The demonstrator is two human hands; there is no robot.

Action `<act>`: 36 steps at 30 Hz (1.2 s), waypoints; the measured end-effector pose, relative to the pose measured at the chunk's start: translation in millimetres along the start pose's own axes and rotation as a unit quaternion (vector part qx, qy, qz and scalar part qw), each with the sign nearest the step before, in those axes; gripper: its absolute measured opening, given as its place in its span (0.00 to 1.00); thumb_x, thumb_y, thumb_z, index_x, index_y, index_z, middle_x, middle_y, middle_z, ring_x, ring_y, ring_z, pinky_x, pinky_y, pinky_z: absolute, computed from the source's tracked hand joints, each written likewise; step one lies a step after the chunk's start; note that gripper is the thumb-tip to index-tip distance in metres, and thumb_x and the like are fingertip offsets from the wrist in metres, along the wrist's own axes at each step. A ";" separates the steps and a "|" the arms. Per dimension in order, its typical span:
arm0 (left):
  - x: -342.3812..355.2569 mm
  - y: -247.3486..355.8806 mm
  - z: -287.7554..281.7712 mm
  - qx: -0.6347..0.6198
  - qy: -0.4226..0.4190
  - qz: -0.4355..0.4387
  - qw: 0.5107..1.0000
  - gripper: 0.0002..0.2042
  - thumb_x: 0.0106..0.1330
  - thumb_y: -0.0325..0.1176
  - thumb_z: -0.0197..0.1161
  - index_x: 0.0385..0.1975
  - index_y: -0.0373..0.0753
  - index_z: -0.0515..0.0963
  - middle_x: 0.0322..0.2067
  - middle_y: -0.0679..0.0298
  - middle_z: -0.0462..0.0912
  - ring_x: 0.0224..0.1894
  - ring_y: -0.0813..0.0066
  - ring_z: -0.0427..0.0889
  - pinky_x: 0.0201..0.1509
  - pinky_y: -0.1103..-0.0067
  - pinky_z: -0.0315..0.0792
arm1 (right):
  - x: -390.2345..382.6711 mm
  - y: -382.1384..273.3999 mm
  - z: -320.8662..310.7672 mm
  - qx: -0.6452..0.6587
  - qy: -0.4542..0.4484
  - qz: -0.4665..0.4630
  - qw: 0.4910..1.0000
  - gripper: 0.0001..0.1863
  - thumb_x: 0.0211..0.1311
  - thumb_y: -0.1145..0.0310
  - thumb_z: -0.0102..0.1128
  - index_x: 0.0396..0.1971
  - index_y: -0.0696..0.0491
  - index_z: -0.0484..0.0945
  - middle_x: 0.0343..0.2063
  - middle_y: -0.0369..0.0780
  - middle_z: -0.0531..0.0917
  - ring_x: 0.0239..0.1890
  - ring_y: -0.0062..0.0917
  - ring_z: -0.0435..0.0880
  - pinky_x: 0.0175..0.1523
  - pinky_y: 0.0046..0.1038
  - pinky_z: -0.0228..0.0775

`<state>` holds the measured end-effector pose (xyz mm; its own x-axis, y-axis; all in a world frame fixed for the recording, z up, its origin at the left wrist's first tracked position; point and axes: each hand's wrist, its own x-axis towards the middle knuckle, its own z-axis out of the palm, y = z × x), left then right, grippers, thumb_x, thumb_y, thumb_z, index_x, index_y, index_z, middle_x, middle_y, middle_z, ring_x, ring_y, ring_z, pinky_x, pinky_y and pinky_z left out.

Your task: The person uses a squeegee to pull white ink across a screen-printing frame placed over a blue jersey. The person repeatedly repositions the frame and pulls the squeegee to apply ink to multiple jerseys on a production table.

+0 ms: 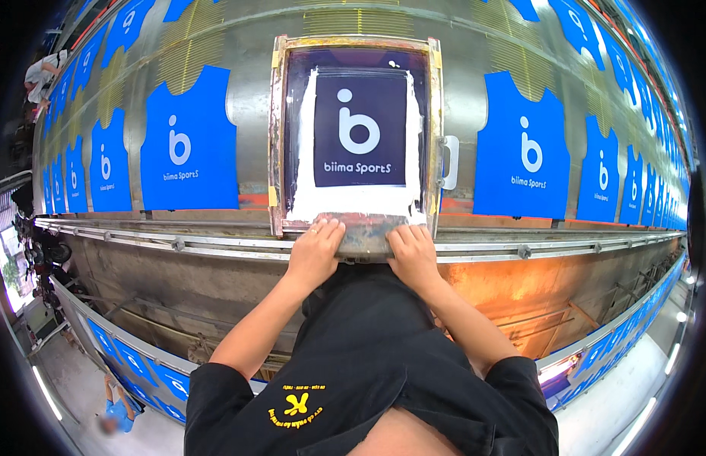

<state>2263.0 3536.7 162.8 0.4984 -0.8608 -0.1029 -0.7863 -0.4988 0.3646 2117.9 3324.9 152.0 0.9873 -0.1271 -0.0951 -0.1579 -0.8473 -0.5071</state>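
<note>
Both hands grip a wide, flat squeegee (366, 237) at the near end of a screen printing frame (279, 137). My left hand (320, 242) is closed over its left end, my right hand (411, 247) over its right end. White ink (360, 199) lies thick along the near side of the mesh, just beyond the squeegee, with strips up both sides. Within the ink border a dark rectangle of mesh (360, 91) carries a pale logo stencil. Whatever lies beneath the frame is mostly hidden. A white handle (449, 162) sticks out from the frame's right side.
Blue shirt panels with white prints, such as one to the left (189, 186) and one to the right (512, 186), lie along the metal table (254, 99). A metal rail (178, 245) runs along its near edge. Another person (121, 410) is at the lower left.
</note>
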 end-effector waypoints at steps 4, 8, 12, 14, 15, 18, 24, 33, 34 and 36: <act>42.2 -13.1 -32.0 -0.008 -0.149 -0.034 0.988 0.17 0.55 0.42 0.76 0.41 0.41 0.86 0.41 0.57 0.90 0.46 0.57 0.90 0.48 0.65 0.83 | 25.3 12.2 -27.8 0.034 0.056 -0.032 0.997 0.20 0.43 0.69 0.82 0.37 0.50 0.81 0.32 0.37 0.82 0.38 0.36 0.82 0.45 0.40 0.70; 158.6 -62.3 -73.8 0.054 -0.130 -0.016 0.990 0.25 0.57 0.64 0.74 0.33 0.46 0.88 0.32 0.58 0.90 0.39 0.57 0.91 0.43 0.62 0.82 | 135.4 46.0 -51.9 -0.023 0.102 -0.037 0.994 0.19 0.54 0.54 0.80 0.34 0.50 0.82 0.28 0.40 0.83 0.35 0.38 0.83 0.43 0.41 0.73; 283.5 -115.9 -106.9 0.095 -0.119 -0.014 0.988 0.26 0.57 0.66 0.73 0.39 0.48 0.89 0.36 0.60 0.91 0.41 0.57 0.91 0.46 0.61 0.83 | 259.6 85.1 -94.7 -0.032 0.062 0.063 0.996 0.22 0.55 0.50 0.79 0.33 0.53 0.82 0.33 0.47 0.87 0.41 0.47 0.87 0.48 0.47 0.78; 326.6 -135.3 -113.1 0.107 -0.093 -0.009 0.990 0.25 0.58 0.64 0.73 0.39 0.47 0.89 0.36 0.60 0.91 0.41 0.56 0.90 0.46 0.61 0.83 | 302.1 97.9 -107.8 -0.013 0.073 0.085 0.994 0.22 0.56 0.51 0.78 0.38 0.53 0.85 0.38 0.47 0.88 0.44 0.47 0.87 0.50 0.46 0.78; 341.9 -142.3 -112.1 0.103 -0.068 -0.008 0.992 0.25 0.58 0.64 0.73 0.38 0.47 0.89 0.35 0.61 0.91 0.41 0.56 0.90 0.45 0.61 0.83 | 314.7 101.7 -106.8 -0.014 0.086 0.086 0.993 0.22 0.57 0.51 0.78 0.38 0.54 0.85 0.38 0.46 0.88 0.44 0.46 0.87 0.51 0.46 0.78; 346.9 -151.9 -97.1 0.105 -0.026 -0.008 0.994 0.24 0.59 0.63 0.73 0.35 0.45 0.88 0.32 0.61 0.90 0.40 0.56 0.90 0.44 0.61 0.83 | 325.5 108.6 -83.8 -0.021 0.142 0.069 0.987 0.21 0.57 0.51 0.78 0.36 0.55 0.85 0.36 0.45 0.88 0.45 0.45 0.86 0.50 0.45 0.77; 213.3 -115.2 -37.4 0.064 -0.003 -0.007 0.998 0.19 0.54 0.56 0.77 0.30 0.45 0.86 0.30 0.62 0.88 0.35 0.57 0.89 0.39 0.61 0.82 | 209.4 82.4 -26.3 -0.035 0.171 -0.023 0.984 0.20 0.50 0.58 0.82 0.34 0.53 0.82 0.30 0.42 0.83 0.37 0.42 0.81 0.43 0.43 0.73; 156.2 -76.2 -56.2 0.010 -0.096 -0.016 0.995 0.21 0.52 0.58 0.79 0.29 0.45 0.88 0.29 0.61 0.89 0.35 0.58 0.90 0.40 0.62 0.82 | 143.1 51.2 -33.1 0.028 0.071 0.009 0.997 0.22 0.49 0.55 0.84 0.34 0.53 0.82 0.30 0.42 0.84 0.37 0.41 0.84 0.44 0.44 0.74; 182.6 -82.0 -65.6 0.035 -0.120 -0.032 0.992 0.25 0.55 0.65 0.75 0.31 0.46 0.89 0.30 0.60 0.90 0.37 0.56 0.90 0.41 0.61 0.82 | 164.1 61.4 -45.4 0.003 0.089 -0.010 0.996 0.22 0.50 0.52 0.83 0.33 0.52 0.83 0.29 0.43 0.84 0.36 0.43 0.84 0.42 0.46 0.75; 239.8 -101.5 -84.7 0.056 -0.106 -0.017 0.993 0.25 0.54 0.62 0.76 0.35 0.45 0.91 0.33 0.58 0.91 0.38 0.55 0.91 0.44 0.60 0.83 | 219.6 83.6 -69.9 -0.022 0.067 0.005 0.998 0.25 0.56 0.45 0.77 0.33 0.53 0.82 0.30 0.46 0.84 0.38 0.47 0.84 0.44 0.47 0.75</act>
<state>2493.2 3389.5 179.5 0.4468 -0.8392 -0.3102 -0.8115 -0.5261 0.2545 2322.6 3190.1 148.6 0.9795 -0.2006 0.0163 -0.1698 -0.8673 -0.4680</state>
